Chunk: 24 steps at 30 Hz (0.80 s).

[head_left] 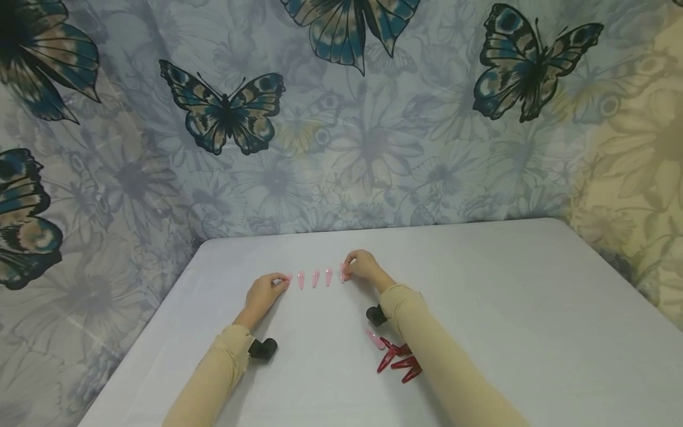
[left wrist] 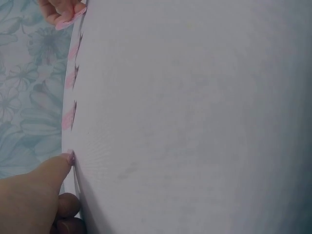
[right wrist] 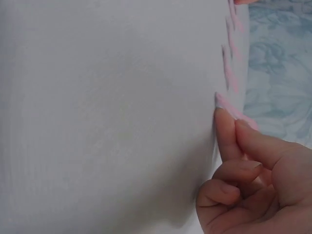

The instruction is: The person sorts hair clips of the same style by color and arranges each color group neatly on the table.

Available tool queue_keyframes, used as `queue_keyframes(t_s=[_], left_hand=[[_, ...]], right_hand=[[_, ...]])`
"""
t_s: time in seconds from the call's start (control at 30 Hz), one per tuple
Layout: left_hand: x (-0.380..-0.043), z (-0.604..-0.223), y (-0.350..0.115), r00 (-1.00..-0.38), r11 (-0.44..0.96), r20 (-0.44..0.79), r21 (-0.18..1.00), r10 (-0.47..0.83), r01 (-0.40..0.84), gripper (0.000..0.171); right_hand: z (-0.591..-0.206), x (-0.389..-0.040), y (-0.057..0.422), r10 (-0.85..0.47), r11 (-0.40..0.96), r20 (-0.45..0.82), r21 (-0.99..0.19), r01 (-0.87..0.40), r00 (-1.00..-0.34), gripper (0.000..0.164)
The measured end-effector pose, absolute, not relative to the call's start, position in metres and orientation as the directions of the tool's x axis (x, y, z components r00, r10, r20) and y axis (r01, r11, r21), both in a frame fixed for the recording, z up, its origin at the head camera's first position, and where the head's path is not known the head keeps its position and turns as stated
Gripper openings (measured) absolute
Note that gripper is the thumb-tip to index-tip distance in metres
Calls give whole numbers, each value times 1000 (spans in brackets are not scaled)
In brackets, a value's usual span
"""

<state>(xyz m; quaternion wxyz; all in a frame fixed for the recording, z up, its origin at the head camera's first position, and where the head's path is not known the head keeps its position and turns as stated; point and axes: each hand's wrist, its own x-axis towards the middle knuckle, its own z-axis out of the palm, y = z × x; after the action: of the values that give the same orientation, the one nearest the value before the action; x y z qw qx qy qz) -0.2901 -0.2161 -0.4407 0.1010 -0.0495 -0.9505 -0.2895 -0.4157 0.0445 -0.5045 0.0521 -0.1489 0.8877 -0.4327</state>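
Pink snap hair clips stand in a row across the white table, points toward the wearer, among them a middle clip (head_left: 316, 279). At the row's left end my left hand (head_left: 265, 293) holds the leftmost pink hair clip (head_left: 289, 281) at its fingertips; in the left wrist view the thumb (left wrist: 53, 168) hides most of that clip. My right hand (head_left: 367, 265) pinches the rightmost pink hair clip (head_left: 342, 273) between thumb and index finger. That clip (right wrist: 236, 111) slants out past the fingertips in the right wrist view, with the other fingers curled below.
Several dark red hair clips (head_left: 388, 359) lie in a loose pile beside the right forearm, partly hidden by the sleeve. Another pink clip (head_left: 376, 340) touches or nearly touches the pile. A butterfly-patterned cloth (head_left: 368, 148) hangs behind the table's (head_left: 480, 267) far edge.
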Motion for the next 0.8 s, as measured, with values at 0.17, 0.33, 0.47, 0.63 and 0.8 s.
queue_keyframes(t_s=[0.17, 0.33, 0.47, 0.63, 0.8], left_hand=[[-290, -442, -216, -975, 827, 218, 542, 34, 150, 21], [-290, -441, -215, -973, 831, 230, 535, 28, 150, 20], [-291, -441, -216, -976, 828, 215, 542, 30, 145, 21], [-292, -440, -218, -975, 829, 222, 540, 30, 148, 22], [-292, -440, -218, -974, 826, 224, 543, 27, 147, 22]], right_hand=[[-428, -346, 40, -255, 614, 22, -768, -180, -967, 13], [-424, -340, 40, -228, 643, 33, -745, -176, -973, 15], [-499, -402, 44, -244, 656, 94, -717, -236, -965, 20], [-603, -485, 46, -268, 660, 166, -686, -306, -949, 28], [-591, -476, 44, -258, 698, 107, -667, -262, -960, 26]])
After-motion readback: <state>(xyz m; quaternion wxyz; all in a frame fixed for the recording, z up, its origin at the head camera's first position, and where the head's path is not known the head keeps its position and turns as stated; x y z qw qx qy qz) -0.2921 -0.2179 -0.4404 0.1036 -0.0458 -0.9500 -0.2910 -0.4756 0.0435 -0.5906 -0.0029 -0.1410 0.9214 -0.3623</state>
